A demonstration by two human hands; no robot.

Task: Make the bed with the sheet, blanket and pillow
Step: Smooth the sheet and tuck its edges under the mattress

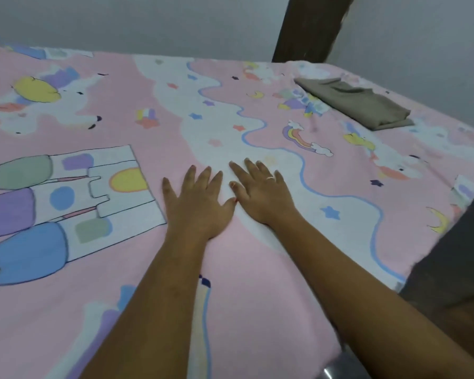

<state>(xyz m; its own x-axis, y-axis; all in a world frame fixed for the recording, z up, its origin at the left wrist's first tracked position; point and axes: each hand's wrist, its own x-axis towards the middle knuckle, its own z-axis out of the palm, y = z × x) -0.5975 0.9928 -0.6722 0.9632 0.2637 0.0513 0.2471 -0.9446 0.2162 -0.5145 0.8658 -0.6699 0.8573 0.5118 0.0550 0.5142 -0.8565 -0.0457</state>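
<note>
A pink sheet point(115, 86) printed with cartoon unicorns, rainbows and a castle lies spread flat over the whole bed. My left hand point(199, 203) presses on it palm down near the middle, fingers straight and spread. My right hand point(260, 192), with a ring on one finger, lies flat right beside it, thumbs almost touching. A folded olive-grey cloth point(359, 102) sits on the sheet at the far right corner. No pillow is in view.
A dark wooden post point(309, 26) rises behind the bed at the back right against a grey wall point(148, 20). The bed's right edge point(411, 258) drops off to a dark floor. A shiny metal part point(331, 373) shows at the bottom edge.
</note>
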